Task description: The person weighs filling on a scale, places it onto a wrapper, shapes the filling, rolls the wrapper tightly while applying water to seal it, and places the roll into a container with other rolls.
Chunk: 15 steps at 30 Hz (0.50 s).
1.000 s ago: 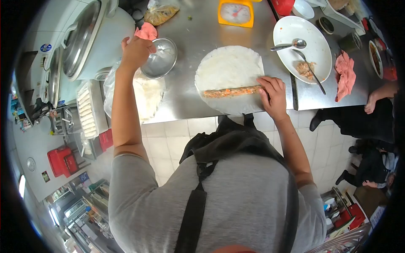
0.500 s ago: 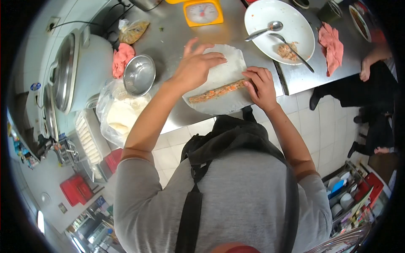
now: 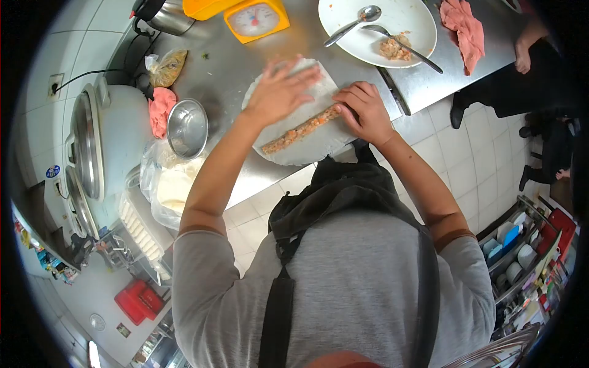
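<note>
A thin white wrapper sheet (image 3: 313,144) lies on the steel counter, with a strip of minced meat filling (image 3: 294,135) laid slantwise across it. My left hand (image 3: 279,95) is over the far left part of the sheet, palm down, fingers spread and slightly blurred; it holds nothing. At the strip's right end is my right hand (image 3: 366,113), its fingers bent together and thumb against the filling. A large white plate (image 3: 343,52) beyond it bears a spoon (image 3: 353,26), a fork (image 3: 402,48) and a lump of the same filling (image 3: 396,46).
A yellow scale (image 3: 256,20) stands at the back. Left of the sheet are a steel bowl (image 3: 187,129), a pink cloth (image 3: 162,112), a bag of pale sheets (image 3: 178,184) and a tray of white rolls (image 3: 141,227). Another person's hand (image 3: 522,58) is at the right.
The view has turned a little, so the counter items appear shifted. My left hand's fingers have spread and move over the sheet. My right hand stays at the strip's right end.
</note>
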Tool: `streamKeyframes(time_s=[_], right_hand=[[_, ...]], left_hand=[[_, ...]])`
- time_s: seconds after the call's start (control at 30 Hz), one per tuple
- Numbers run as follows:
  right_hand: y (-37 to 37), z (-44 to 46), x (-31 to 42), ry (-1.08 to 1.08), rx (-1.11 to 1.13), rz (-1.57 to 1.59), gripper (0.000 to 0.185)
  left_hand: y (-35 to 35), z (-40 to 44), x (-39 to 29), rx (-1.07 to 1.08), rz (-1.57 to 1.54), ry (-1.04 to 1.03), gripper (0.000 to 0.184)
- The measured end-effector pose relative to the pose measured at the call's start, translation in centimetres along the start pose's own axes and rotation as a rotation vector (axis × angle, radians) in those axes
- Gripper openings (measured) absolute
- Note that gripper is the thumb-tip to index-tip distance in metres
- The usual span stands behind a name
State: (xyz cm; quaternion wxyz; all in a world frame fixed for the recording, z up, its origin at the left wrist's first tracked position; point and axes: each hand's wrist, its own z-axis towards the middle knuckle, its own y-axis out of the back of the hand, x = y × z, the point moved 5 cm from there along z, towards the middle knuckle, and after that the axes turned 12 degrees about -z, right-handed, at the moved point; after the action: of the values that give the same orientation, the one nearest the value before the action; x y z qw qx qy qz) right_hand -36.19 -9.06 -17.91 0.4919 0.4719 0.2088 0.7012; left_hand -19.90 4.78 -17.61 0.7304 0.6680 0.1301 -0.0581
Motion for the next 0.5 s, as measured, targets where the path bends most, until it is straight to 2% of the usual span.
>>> streamKeyframes(time_s=[0.07,0.13,0.17,0.23,0.27,0.33,0.47,0.5], right_hand=[[0.2,-0.1,0.2,0.002,-0.004,0.004,0.017],[0.2,0.0,0.2,0.002,0.022,0.004,0.016],[0.3,0.0,0.1,0.002,0.023,0.002,0.016],[0.3,0.0,0.1,0.019,0.006,0.02,0.015],[0.2,-0.1,0.1,0.019,0.006,0.02,0.015],[0.1,-0.1,0.0,0.04,-0.033,0.018,0.013],[0.1,-0.2,0.0,0.02,-0.034,0.027,0.012],[0.2,-0.1,0.1,0.011,-0.019,0.026,0.011]], left_hand=[[1.3,-0.1,0.7,-0.075,0.073,0.037,0.048],[2.7,0.2,2.1,-0.087,0.217,0.264,0.051],[2.9,0.5,1.6,-0.088,0.216,0.262,0.051],[2.5,1.2,-1.2,-0.09,0.073,0.066,0.054],[2.0,1.4,-2.0,-0.09,0.073,0.065,0.054],[-0.2,1.5,-3.7,0.092,-0.027,-0.077,0.058],[0.0,1.2,-0.3,0.053,0.139,-0.026,0.056],[0.8,1.2,0.8,0.042,0.22,0.075,0.056]])
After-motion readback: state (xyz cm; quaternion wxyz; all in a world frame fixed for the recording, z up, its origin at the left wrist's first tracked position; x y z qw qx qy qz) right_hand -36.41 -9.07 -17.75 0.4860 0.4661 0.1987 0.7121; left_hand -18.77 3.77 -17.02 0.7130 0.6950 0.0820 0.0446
